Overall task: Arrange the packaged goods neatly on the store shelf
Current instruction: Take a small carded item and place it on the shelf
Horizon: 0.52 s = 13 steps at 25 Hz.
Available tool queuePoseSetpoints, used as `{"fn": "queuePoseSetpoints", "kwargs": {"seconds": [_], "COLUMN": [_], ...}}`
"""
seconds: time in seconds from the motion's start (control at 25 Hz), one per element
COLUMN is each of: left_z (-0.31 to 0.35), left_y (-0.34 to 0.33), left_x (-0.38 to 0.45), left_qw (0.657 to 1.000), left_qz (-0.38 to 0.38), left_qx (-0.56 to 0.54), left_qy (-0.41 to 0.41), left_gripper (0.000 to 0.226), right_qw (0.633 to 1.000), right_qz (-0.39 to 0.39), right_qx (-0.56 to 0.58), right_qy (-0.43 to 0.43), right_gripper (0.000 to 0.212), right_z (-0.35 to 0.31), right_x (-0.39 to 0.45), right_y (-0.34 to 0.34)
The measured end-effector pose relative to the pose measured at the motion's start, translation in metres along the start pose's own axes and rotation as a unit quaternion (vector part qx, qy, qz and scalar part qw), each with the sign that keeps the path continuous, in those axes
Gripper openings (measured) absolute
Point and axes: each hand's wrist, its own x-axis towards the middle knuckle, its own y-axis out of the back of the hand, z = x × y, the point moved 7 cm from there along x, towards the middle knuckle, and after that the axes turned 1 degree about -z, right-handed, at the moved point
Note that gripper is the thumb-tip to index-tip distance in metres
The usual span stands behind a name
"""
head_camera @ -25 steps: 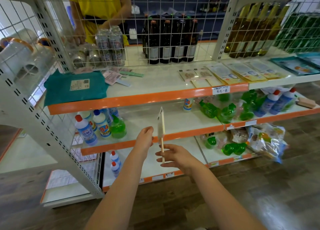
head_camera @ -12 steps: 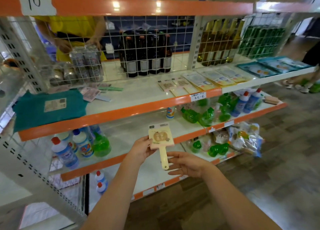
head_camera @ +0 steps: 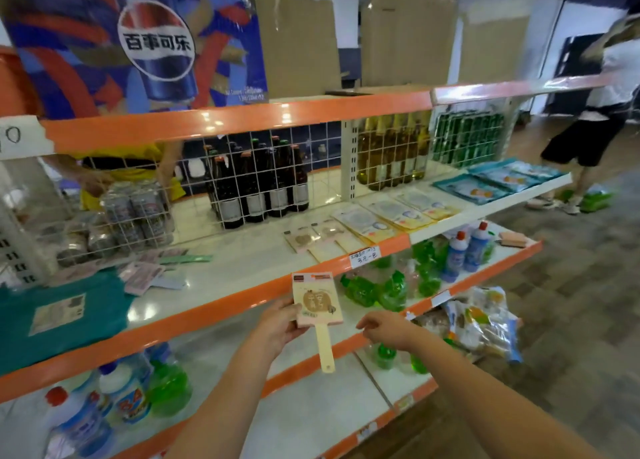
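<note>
Step in hand: I judge that I am bringing one packaged paddle brush (head_camera: 317, 306) up to the middle shelf (head_camera: 221, 275), to lay it with the others of its kind.

Left hand: my left hand (head_camera: 278, 323) pinches the brush card at its left edge, thumb on the front. The card faces me and its cream handle hangs down, free.

Right hand: my right hand (head_camera: 386, 328) is just right of the handle, apart from it, fingers loosely curled and holding nothing.

Where the goods are: the held brush is in the air, in front of the orange shelf edge (head_camera: 194, 316) and below the shelf board. The matching brush packs (head_camera: 315, 238) lie flat near the front of this shelf, left of the yellow flat packs (head_camera: 391, 212) and behind the handwritten price tag (head_camera: 364, 257).

How to do it well: lift the card above the orange edge first, so the hanging handle does not catch on it. Then turn it flat, print up, handle toward me like the neighbours, and put it down beside them, not on top.

Support: the right hand may take the handle to steady the turn.

Risk: the loose pink packs (head_camera: 142, 276) further left are untidy; I should not push the brush into them.
</note>
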Motion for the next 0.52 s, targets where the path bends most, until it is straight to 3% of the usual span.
{"fn": "queuePoseSetpoints", "kwargs": {"seconds": [0.24, 0.52], "left_z": [0.029, 0.057], "left_y": [-0.017, -0.041], "left_x": [0.023, 0.041], "left_qw": [1.000, 0.997], "left_qz": [0.027, 0.080], "left_qx": [0.012, 0.002], "left_qy": [-0.006, -0.023], "left_gripper": [0.034, 0.034], "right_qw": [0.992, 0.983], "right_qz": [0.002, 0.013], "right_qx": [-0.114, -0.150], "right_qy": [0.046, 0.101], "right_gripper": [0.033, 0.031], "right_z": [0.003, 0.011], "right_x": [0.033, 0.061], "right_y": [0.041, 0.094]}}
